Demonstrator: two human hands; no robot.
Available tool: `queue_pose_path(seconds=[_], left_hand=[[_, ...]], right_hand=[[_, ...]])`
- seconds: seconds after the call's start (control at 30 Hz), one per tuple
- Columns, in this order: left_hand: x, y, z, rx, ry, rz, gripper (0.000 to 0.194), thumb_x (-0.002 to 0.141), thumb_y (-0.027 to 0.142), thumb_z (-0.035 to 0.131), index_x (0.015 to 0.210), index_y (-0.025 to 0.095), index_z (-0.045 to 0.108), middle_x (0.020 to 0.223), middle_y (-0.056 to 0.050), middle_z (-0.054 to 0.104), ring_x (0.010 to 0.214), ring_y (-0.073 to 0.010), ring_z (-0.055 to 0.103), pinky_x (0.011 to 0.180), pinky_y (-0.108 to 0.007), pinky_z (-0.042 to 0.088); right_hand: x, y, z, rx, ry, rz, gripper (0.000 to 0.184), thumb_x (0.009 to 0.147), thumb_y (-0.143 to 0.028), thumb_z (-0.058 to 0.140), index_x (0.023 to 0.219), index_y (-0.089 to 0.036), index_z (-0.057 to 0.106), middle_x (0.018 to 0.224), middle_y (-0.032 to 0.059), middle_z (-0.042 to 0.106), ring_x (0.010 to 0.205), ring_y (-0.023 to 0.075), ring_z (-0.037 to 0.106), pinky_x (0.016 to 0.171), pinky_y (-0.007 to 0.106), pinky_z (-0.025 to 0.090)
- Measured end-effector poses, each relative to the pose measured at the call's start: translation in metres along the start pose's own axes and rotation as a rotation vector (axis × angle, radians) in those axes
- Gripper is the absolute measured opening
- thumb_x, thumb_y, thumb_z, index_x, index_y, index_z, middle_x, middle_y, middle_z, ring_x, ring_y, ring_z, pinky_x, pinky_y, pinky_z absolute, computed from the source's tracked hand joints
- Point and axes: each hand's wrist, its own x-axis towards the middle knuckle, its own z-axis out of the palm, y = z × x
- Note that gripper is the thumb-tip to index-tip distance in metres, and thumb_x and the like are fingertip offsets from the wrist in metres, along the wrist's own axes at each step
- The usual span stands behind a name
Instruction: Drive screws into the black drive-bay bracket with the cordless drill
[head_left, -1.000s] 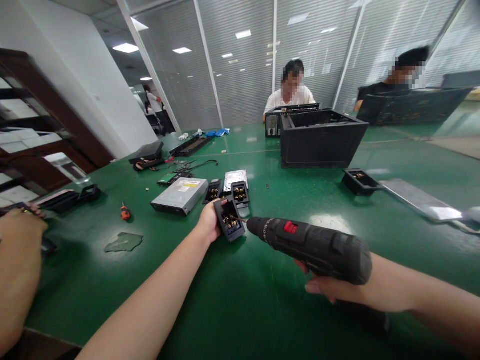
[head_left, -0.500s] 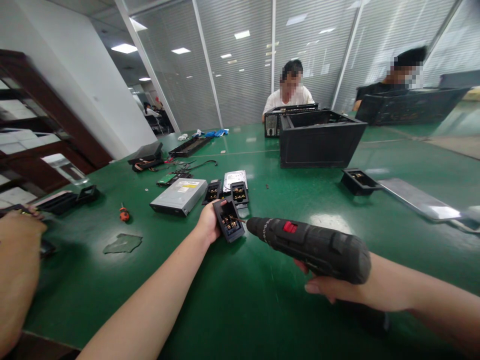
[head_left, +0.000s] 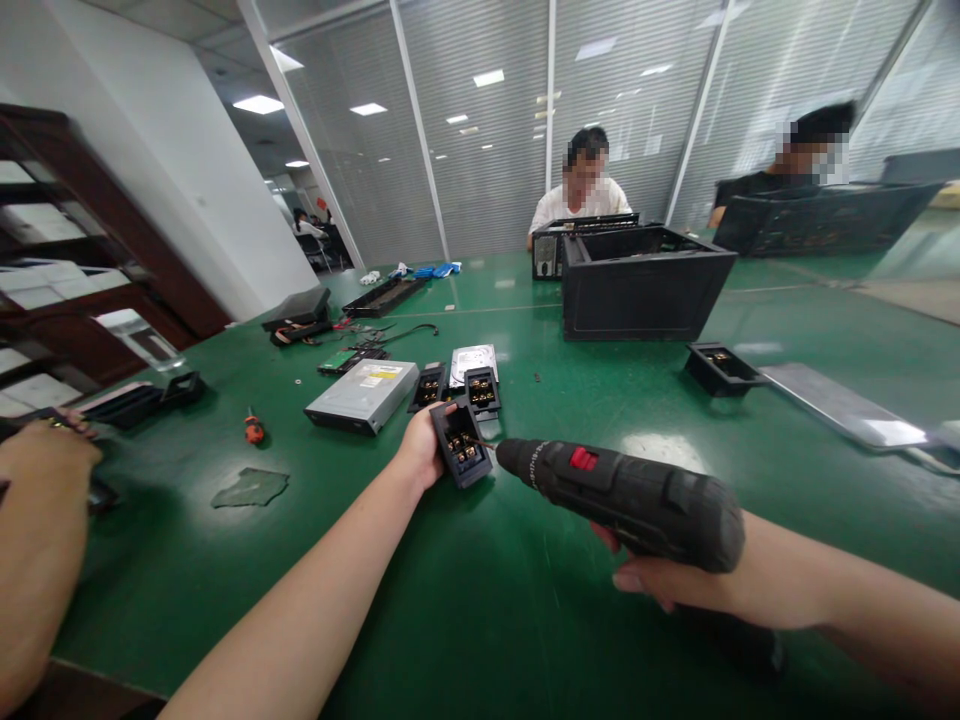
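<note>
My left hand (head_left: 421, 448) grips a small black plastic module (head_left: 460, 443) with brass terminals inside, tilted up on the green table (head_left: 480, 600). My right hand (head_left: 649, 575) is wrapped round the handle of a black cordless power screwdriver (head_left: 622, 492) with a red switch. Its bit tip points left and touches the module's inside. Two similar black modules (head_left: 481, 387) lie just behind, beside a silver hard drive (head_left: 473, 359).
A grey optical drive (head_left: 361, 395) lies left of the modules, an orange screwdriver (head_left: 253, 430) further left. A black open computer case (head_left: 637, 282) stands behind, another small module (head_left: 720, 367) to its right. Two people sit across; another person's hand (head_left: 37, 470) is at the left edge.
The view has shifted slightly; both hands, the module and the screwdriver keep the same pose relative to each other.
</note>
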Motion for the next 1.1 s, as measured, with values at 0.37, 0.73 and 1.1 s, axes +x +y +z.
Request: queue_pose_path(seconds=[0.37, 0.73, 1.1], left_hand=[[-0.0005, 0.0003, 0.0012, -0.014, 0.015, -0.016, 0.017, 0.07, 0.028, 0.053, 0.073, 0.014, 0.063, 0.061, -0.009, 0.066, 0.052, -0.0241, 0.063, 0.049, -0.037, 0.051], [-0.0003, -0.0006, 0.0019, -0.013, 0.004, -0.004, 0.017, 0.069, 0.028, 0.054, 0.073, 0.014, 0.063, 0.061, -0.009, 0.066, 0.055, -0.0244, 0.064, 0.052, -0.039, 0.052], [0.0025, -0.0015, -0.0015, -0.01, 0.0, -0.028, 0.018, 0.069, 0.031, 0.054, 0.07, 0.015, 0.062, 0.06, -0.008, 0.065, 0.053, -0.0242, 0.062, 0.054, -0.04, 0.051]], right_hand=[[0.0008, 0.0032, 0.0008, 0.038, 0.041, 0.04, 0.027, 0.079, -0.031, 0.065, 0.102, -0.02, 0.055, 0.084, 0.0018, 0.06, 0.058, 0.0139, 0.059, 0.057, 0.03, 0.055], [-0.0001, 0.0002, 0.0003, 0.015, 0.042, 0.047, 0.029, 0.079, -0.031, 0.065, 0.104, -0.02, 0.055, 0.087, 0.0032, 0.062, 0.06, 0.0151, 0.06, 0.059, 0.031, 0.054], [0.0007, -0.0023, 0.0021, -0.014, 0.051, 0.073, 0.027, 0.08, -0.03, 0.064, 0.1, -0.016, 0.055, 0.081, 0.0039, 0.063, 0.058, 0.0141, 0.059, 0.057, 0.029, 0.054]])
